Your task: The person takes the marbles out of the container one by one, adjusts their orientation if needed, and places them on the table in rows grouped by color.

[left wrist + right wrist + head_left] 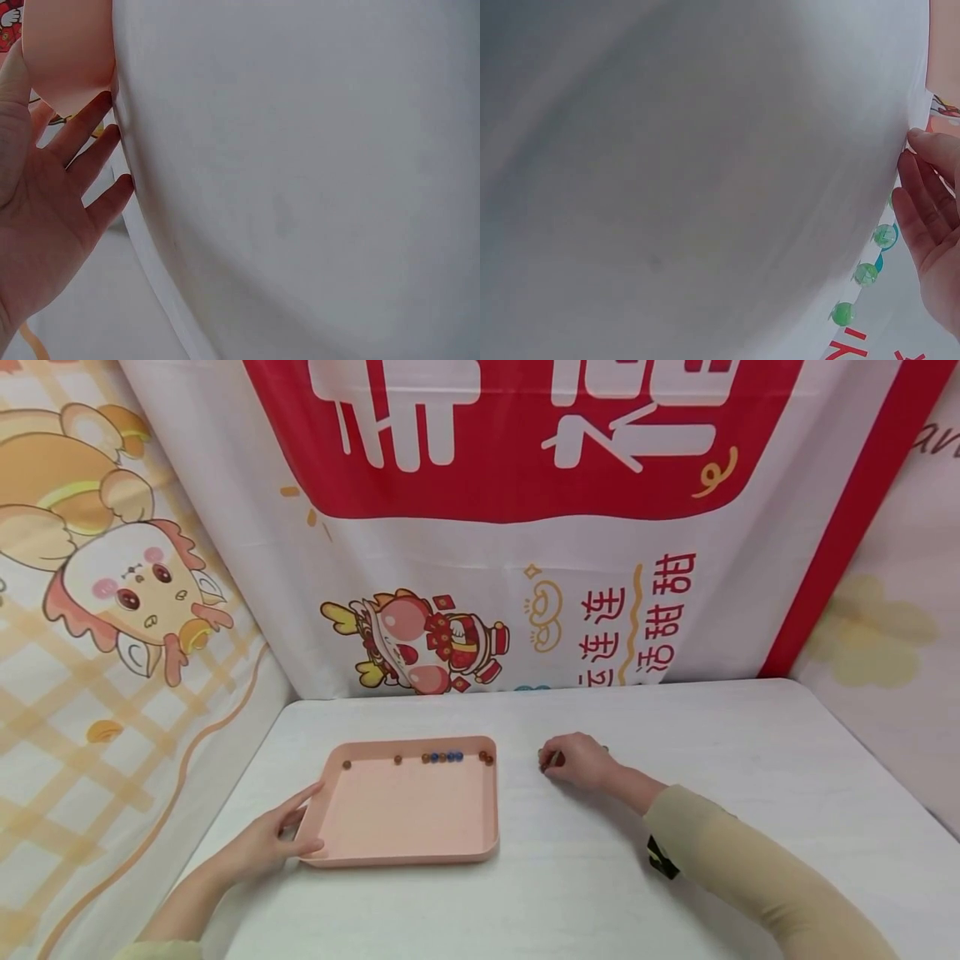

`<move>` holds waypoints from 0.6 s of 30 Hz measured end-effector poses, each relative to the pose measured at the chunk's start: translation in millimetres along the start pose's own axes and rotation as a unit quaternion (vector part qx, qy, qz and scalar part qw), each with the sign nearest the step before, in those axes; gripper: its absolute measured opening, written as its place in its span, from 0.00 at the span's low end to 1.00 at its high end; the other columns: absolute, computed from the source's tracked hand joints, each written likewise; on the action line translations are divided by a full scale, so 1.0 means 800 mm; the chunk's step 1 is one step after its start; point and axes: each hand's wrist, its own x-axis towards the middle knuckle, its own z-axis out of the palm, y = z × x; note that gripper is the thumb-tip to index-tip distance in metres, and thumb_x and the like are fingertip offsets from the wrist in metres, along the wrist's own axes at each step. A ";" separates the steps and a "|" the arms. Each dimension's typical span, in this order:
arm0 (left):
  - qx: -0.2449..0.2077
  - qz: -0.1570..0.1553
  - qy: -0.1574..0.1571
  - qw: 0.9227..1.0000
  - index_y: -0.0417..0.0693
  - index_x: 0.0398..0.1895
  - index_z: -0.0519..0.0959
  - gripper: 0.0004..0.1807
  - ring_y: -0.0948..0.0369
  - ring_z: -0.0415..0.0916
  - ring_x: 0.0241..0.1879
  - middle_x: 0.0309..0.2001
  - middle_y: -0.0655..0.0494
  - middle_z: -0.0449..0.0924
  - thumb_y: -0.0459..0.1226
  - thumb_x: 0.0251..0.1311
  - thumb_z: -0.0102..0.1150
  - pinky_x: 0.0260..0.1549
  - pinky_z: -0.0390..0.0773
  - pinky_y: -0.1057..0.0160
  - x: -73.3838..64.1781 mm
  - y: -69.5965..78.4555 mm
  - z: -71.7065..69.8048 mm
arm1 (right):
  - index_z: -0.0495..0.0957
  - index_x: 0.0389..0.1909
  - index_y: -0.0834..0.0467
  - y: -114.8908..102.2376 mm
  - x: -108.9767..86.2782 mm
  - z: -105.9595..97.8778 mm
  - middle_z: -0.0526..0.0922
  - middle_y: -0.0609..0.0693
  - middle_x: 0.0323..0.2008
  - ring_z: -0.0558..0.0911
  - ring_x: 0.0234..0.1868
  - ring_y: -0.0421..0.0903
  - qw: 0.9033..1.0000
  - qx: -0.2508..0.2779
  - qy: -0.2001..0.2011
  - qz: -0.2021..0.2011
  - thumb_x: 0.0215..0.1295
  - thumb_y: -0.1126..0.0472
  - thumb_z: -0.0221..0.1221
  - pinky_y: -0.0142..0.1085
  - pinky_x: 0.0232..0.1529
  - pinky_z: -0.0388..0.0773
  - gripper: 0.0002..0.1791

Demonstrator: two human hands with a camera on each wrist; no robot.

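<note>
A shallow pink tray (405, 810) lies on the table, with brown marbles (397, 760) and blue marbles (451, 757) along its far wall. My left hand (266, 839) rests at its left end, index finger on the side rim and thumb over the front corner. In the left wrist view its other fingers are straight and spread beside the tray. To the right of the tray, my right hand (581, 762) pinches at a small brown marble (556, 759), mostly hidden by the fingers. Green marbles (865, 274) stand in a line beside this hand in the right wrist view.
The white table (555, 893) runs under both arms. Behind it hangs a red and white printed cloth (525, 485), with a patterned cloth (112, 735) at the left and a pale one (885, 693) at the right. A dark strap (662, 857) hangs under the right sleeve.
</note>
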 end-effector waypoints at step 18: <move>-0.010 -0.005 -0.001 1.000 0.48 0.76 0.54 0.52 0.38 0.63 0.64 0.68 0.31 0.59 0.47 0.51 0.73 0.60 0.56 0.37 -0.002 -0.001 0.000 | 0.83 0.39 0.57 -0.004 -0.001 -0.007 0.83 0.43 0.34 0.77 0.32 0.39 0.999 0.034 -0.010 0.019 0.58 0.66 0.68 0.35 0.35 0.76 0.09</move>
